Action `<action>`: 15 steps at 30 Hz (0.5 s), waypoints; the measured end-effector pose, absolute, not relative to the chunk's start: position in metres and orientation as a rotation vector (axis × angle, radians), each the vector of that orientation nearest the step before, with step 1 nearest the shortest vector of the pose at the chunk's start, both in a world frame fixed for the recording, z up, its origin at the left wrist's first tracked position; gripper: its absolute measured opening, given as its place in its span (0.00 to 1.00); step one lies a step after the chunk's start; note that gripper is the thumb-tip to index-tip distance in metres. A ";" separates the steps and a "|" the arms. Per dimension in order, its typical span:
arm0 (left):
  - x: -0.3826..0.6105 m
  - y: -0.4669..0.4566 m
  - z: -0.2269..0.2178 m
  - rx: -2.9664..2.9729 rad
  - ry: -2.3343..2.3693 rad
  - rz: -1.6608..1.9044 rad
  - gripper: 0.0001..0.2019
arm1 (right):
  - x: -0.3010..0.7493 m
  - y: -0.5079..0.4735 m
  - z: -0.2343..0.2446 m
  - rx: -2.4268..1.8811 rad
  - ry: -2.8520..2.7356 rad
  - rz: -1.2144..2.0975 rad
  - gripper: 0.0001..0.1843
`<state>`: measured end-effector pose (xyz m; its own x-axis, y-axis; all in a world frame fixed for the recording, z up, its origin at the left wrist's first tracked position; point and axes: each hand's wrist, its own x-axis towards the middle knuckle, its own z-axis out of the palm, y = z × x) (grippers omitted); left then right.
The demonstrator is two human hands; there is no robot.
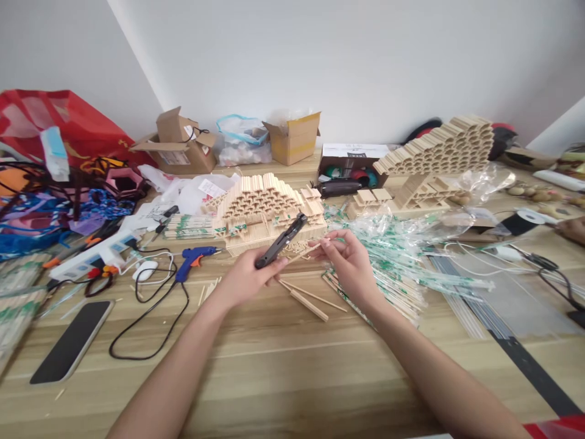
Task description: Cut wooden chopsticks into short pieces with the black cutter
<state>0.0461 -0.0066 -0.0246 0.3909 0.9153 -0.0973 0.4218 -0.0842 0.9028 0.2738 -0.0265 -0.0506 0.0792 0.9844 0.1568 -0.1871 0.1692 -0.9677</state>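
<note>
My left hand (pixel 249 277) is closed round a black hand cutter (pixel 281 241), held tilted up to the right above the wooden table (pixel 283 366). My right hand (pixel 347 262) pinches a thin wooden stick (pixel 305 252) whose far end points toward the cutter's jaws. Just behind both hands stands a stacked model of wooden sticks (pixel 267 210). A few loose sticks (pixel 311 300) lie on the table under my hands.
A blue glue gun (pixel 194 259) with a black cord lies to the left, near a phone (pixel 73 347) and a power strip (pixel 91 256). Wrapped chopsticks (pixel 411 268) pile up at the right. A second stick model (pixel 439 155), cardboard boxes (pixel 292 137) and a red bag (pixel 68 125) line the back.
</note>
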 end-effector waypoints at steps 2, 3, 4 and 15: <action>0.038 -0.003 -0.023 1.702 1.229 0.711 0.17 | 0.276 -0.025 -0.050 -1.023 -1.068 1.101 0.20; 0.035 0.000 -0.023 1.676 1.231 0.772 0.16 | 0.277 -0.024 -0.051 -1.057 -1.069 1.078 0.20; 0.031 0.002 -0.023 1.644 1.225 0.839 0.15 | 0.278 -0.023 -0.052 -1.095 -1.078 1.053 0.20; 0.022 0.009 -0.025 1.460 1.270 1.484 0.13 | 0.279 -0.014 -0.076 -1.572 -1.758 0.821 0.20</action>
